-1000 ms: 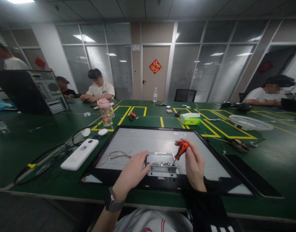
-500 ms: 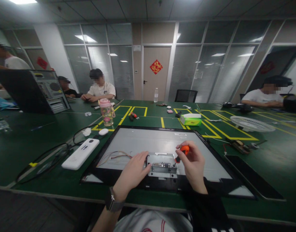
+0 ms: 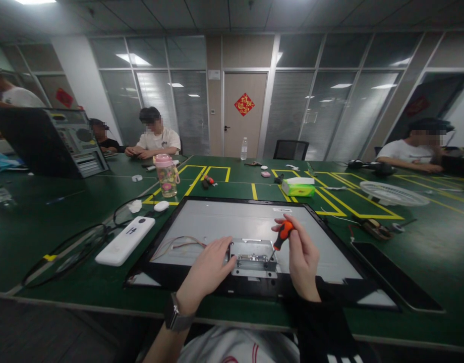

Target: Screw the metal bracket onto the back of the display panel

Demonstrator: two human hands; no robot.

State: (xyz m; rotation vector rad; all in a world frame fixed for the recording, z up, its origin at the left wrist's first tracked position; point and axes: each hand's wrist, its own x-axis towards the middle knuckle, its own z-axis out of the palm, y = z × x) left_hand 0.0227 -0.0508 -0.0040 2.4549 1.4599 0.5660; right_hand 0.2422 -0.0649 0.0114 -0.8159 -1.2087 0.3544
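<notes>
A monitor panel (image 3: 235, 217) lies face down on the green table before me, its grey metal back up. A small metal bracket (image 3: 253, 257) sits near its front edge, with thin wires (image 3: 182, 243) running off to the left. My left hand (image 3: 207, 272) lies with its fingers against the bracket's left side, holding nothing. My right hand (image 3: 302, 259) is closed on an orange-and-black screwdriver (image 3: 282, 236), whose tip points down at the bracket's right edge.
A white rectangular device (image 3: 125, 240) and black cables (image 3: 73, 247) lie to the left. A pink-lidded bottle (image 3: 166, 175), a green tissue box (image 3: 298, 186), a white fan grille (image 3: 393, 192) and a dark panel (image 3: 394, 275) surround the monitor. A computer case (image 3: 61, 141) stands at the left. Other people sit at the table's far sides.
My right hand turned the screwdriver: its handle dipped lower half a second ago and now stands up again. My left hand has stayed at the bracket.
</notes>
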